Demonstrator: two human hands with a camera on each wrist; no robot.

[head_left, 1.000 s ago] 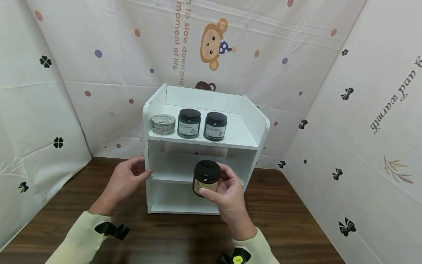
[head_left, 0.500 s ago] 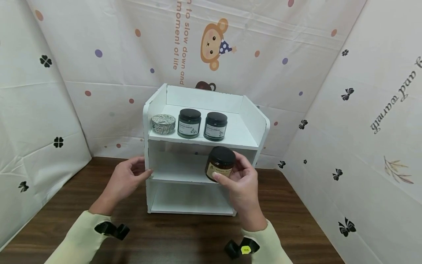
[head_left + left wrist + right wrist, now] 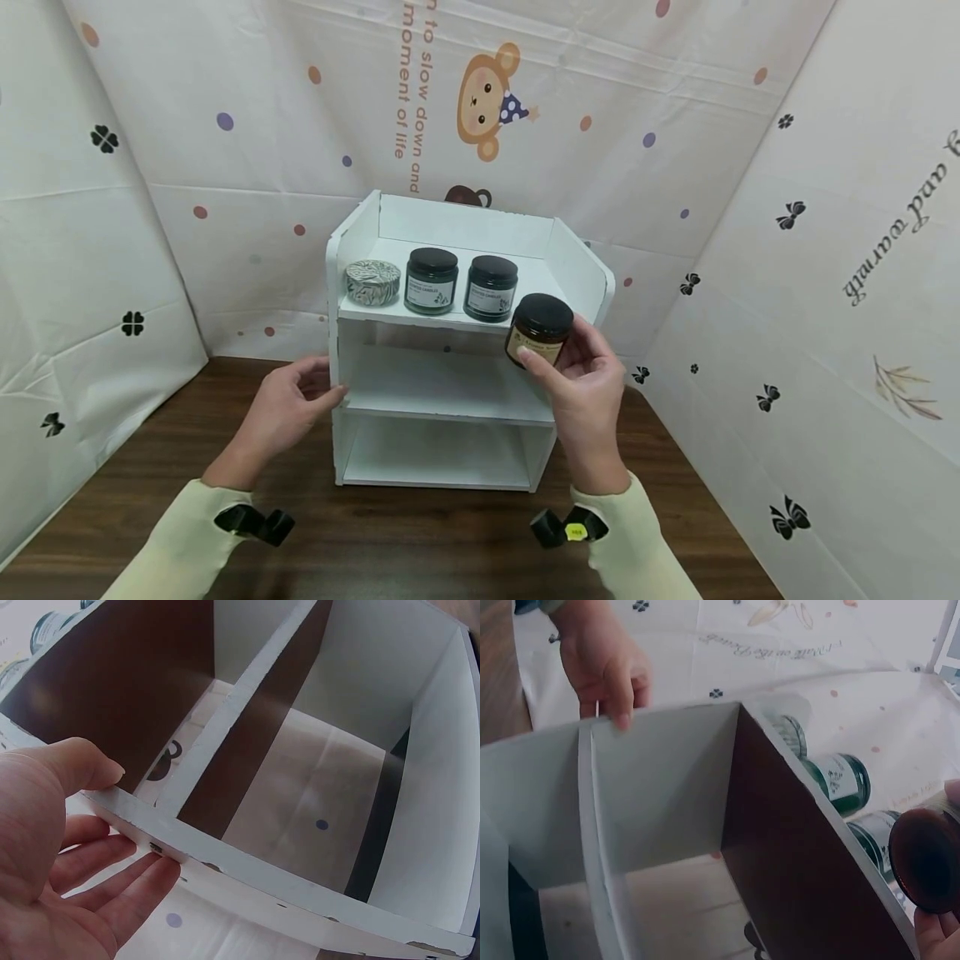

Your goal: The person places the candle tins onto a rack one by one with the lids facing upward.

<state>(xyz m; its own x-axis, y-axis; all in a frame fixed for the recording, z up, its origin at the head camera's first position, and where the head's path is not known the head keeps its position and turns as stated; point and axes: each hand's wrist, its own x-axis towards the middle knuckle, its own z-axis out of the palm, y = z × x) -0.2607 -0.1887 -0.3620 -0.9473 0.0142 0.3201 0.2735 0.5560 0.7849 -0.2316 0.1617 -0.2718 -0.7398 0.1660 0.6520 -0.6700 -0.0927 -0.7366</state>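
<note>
My right hand (image 3: 588,396) grips an amber candle jar (image 3: 538,329) with a black lid and a tan label, tilted slightly, in front of the top board's right end. The white shelf unit (image 3: 450,325) stands on the table; my left hand (image 3: 288,408) holds the edge of its left side panel, thumb in front and fingers outside, as the left wrist view shows. On the top board stand a patterned round tin (image 3: 372,283) and two dark candle jars, the middle one (image 3: 430,282) and the right one (image 3: 490,289). The amber jar's base (image 3: 930,859) faces the right wrist camera.
Below the top board, the unit has a middle shelf (image 3: 442,383) and a bottom compartment (image 3: 438,454). The dark wooden table (image 3: 390,542) extends around it. Printed cloth (image 3: 262,167) hangs behind and at both sides.
My right hand has carried the amber jar up and to the right, from before the lower compartments to the top board's level. My left hand keeps its place on the side panel.
</note>
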